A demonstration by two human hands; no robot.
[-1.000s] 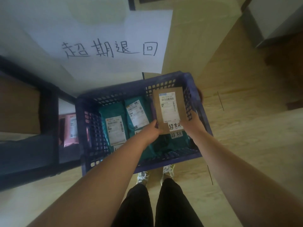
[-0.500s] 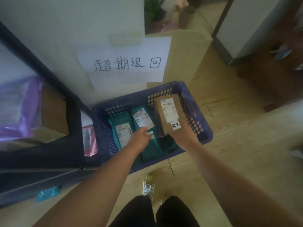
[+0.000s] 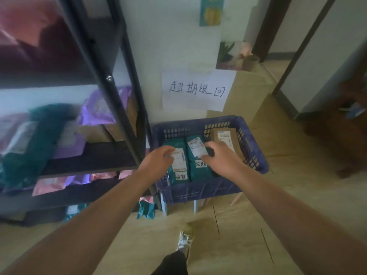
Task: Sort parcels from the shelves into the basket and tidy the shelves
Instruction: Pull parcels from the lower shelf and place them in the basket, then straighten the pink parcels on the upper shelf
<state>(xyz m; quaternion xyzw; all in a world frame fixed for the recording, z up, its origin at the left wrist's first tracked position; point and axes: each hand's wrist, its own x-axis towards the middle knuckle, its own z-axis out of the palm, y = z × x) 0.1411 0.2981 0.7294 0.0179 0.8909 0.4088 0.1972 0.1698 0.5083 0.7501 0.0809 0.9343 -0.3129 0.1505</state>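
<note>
Standing nearby: black shelf [image 3: 111, 90] left of the basket [image 3: 198, 124], loaded with purple, teal and pink parcels; paper sign [image 3: 196, 90] on the wall behind the basket.
In the way: right hand [image 3: 220, 157] covers part of the brown parcel [image 3: 237, 141].
Hands: left hand [image 3: 158, 161] and right hand are loosely curled over the basket's teal parcels [image 3: 198, 169], gripping nothing.
Changed: brown parcel, earlier held by the right hand, now lies at the basket's right end.
</note>
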